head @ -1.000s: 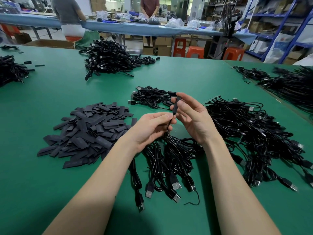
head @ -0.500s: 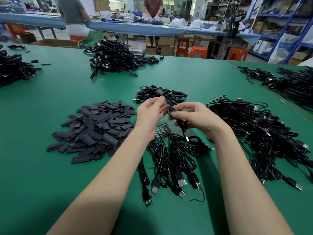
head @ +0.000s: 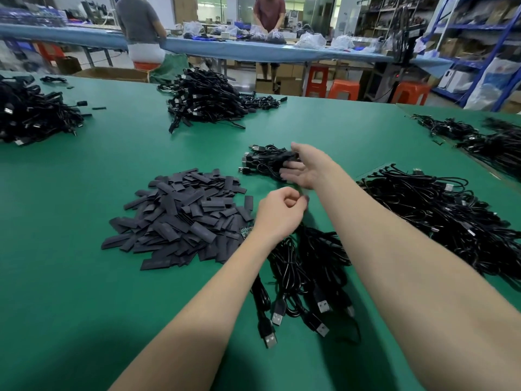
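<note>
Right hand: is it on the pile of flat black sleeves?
No, the right hand reaches with open fingers to the small cable bundle, while the sleeve pile lies apart to its left.

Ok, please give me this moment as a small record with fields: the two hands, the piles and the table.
surface: green table
left hand: fingers curled, by the far end of the near cables; a grip cannot be told
right hand: fingers straight, blurred, at the small cable pile
near cables: black, USB plugs toward the person
left of hands: flat black pieces in a pile
right of hands: large cable heap
</note>
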`<state>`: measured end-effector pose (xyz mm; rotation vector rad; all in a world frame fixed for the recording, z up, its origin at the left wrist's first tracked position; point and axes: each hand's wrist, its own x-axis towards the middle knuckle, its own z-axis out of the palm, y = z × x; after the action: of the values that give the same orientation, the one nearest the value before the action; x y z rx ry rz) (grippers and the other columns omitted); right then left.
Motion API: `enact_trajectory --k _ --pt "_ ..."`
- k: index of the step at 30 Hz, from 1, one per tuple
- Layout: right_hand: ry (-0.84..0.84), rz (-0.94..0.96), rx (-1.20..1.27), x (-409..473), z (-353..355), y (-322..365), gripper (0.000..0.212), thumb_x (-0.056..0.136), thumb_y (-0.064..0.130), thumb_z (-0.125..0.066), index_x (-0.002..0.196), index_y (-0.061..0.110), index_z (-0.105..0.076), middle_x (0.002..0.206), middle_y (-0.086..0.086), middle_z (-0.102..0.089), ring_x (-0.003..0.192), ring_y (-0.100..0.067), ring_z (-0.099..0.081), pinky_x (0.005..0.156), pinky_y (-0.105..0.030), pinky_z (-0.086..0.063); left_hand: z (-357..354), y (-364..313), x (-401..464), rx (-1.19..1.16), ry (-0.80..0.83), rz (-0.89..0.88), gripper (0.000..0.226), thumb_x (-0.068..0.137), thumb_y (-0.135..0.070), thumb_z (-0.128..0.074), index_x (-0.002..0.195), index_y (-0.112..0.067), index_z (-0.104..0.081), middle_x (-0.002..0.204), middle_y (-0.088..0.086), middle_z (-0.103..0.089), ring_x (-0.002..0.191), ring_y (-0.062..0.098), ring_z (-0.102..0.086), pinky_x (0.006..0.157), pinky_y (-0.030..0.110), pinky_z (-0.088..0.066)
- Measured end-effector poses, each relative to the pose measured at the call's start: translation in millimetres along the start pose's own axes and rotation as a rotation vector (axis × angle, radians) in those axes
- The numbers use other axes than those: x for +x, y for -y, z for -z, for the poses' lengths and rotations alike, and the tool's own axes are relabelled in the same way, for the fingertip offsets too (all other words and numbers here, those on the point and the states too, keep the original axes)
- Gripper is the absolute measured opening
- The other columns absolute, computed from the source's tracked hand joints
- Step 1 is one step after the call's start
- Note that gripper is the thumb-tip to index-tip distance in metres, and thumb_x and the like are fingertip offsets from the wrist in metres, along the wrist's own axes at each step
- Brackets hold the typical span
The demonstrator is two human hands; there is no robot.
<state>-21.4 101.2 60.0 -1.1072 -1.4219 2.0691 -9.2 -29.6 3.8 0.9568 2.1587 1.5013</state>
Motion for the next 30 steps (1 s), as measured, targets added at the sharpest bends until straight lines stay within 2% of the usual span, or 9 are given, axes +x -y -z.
enact_trajectory --k 3,7,10,13,18,20,23,26,30 --pt "0.010 -0.007 -0.174 4.9 -10.0 -3.6 0.054 0.102 0.022 -0.057 0.147 0.001 -0.037 0.143 -0.025 -0.048 0.126 -0.038 -0.056 0.089 -0.040 -0.055 0.0 0.0 1.6 -0.009 0.010 0.011 0.018 0.093 -0.035 -0.063 0.082 -0.022 -0.069 0.067 -0.012 -0.068 0.070 0.010 -0.059 0.069 0.028 -0.045" --pt "-0.147 0.104 -0.328 5.3 -11.7 -5.5 0.036 0.090 0.023 -0.069 0.115 0.006 -0.051 0.110 -0.012 -0.055 0.086 -0.024 -0.063 0.068 -0.031 -0.060 -1.0 0.5 2.6 -0.068 0.018 0.015 0.016 0.093 -0.033 -0.064 0.087 -0.021 -0.071 0.085 -0.001 -0.076 0.090 0.019 -0.069 0.084 0.038 -0.054" --pt "-0.169 0.112 -0.415 5.6 -7.1 -11.3 0.028 0.088 0.022 -0.069 0.104 0.005 -0.053 0.099 -0.011 -0.060 0.069 -0.021 -0.063 0.069 -0.032 -0.061 -1.9 0.6 3.0 -0.054 0.012 -0.017 0.016 0.093 -0.034 -0.064 0.082 -0.024 -0.068 0.077 -0.004 -0.072 0.073 0.017 -0.061 0.068 0.033 -0.048" --pt "-0.105 0.111 -0.525 3.0 -5.7 -16.4 0.028 0.089 0.025 -0.071 0.106 0.008 -0.056 0.099 -0.010 -0.063 0.082 -0.024 -0.067 0.067 -0.032 -0.057 -0.7 2.2 5.0 -0.022 0.012 -0.033 0.015 0.092 -0.031 -0.064 0.080 -0.023 -0.067 0.059 -0.011 -0.057 0.063 0.011 -0.050 0.060 0.028 -0.038" --pt "-0.023 0.215 -0.592 -1.8 -2.9 -15.0 0.010 0.091 0.027 -0.069 0.098 0.021 -0.065 0.106 -0.001 -0.063 0.106 -0.022 -0.064 0.095 -0.036 -0.056 -0.5 1.6 4.2 -0.008 0.010 -0.023 0.016 0.093 -0.033 -0.062 0.083 -0.021 -0.067 0.058 -0.009 -0.051 0.059 0.009 -0.047 0.057 0.026 -0.036" --pt "0.007 0.238 -0.684 -7.4 0.5 -12.5 0.011 0.091 0.026 -0.068 0.102 0.022 -0.069 0.112 -0.003 -0.066 0.100 -0.020 -0.066 0.086 -0.032 -0.058 2.5 0.4 4.6 -0.059 0.026 0.007 0.012 0.092 -0.030 -0.061 0.087 -0.023 -0.069 0.066 0.001 -0.062 0.064 0.010 -0.053 0.062 0.026 -0.041" --pt "-0.034 0.344 -0.882 -21.9 6.7 -9.3 0.009 0.089 0.022 -0.063 0.086 0.027 -0.070 0.095 -0.002 -0.071 0.079 -0.018 -0.069 0.059 -0.025 -0.055 7.7 -2.9 9.6 -0.293 0.049 0.104 0.020 0.095 -0.013 -0.054 0.105 -0.017 -0.070 0.085 0.001 -0.071 0.072 0.011 -0.060 0.067 0.024 -0.049" --pt "-0.112 0.374 -0.861 -35.0 22.4 -10.8 0.016 0.091 0.015 -0.055 0.084 0.022 -0.069 0.088 -0.008 -0.076 0.068 -0.018 -0.074 0.055 -0.025 -0.056 14.0 -5.0 13.2 -0.476 -0.033 0.180 0.024 0.095 0.002 -0.039 0.102 -0.010 -0.058 0.093 0.006 -0.066 0.070 0.012 -0.062 0.064 0.023 -0.055" --pt "-0.053 0.174 -0.923 -53.5 48.0 -27.9 0.020 0.099 0.024 -0.057 0.093 0.008 -0.067 0.083 -0.012 -0.075 0.069 -0.027 -0.076 0.062 -0.035 -0.063 19.1 -1.5 15.6 -0.067 -0.142 -0.003 0.018 0.095 -0.005 -0.039 0.096 -0.017 -0.053 0.089 0.006 -0.066 0.082 0.020 -0.063 0.075 0.036 -0.052"
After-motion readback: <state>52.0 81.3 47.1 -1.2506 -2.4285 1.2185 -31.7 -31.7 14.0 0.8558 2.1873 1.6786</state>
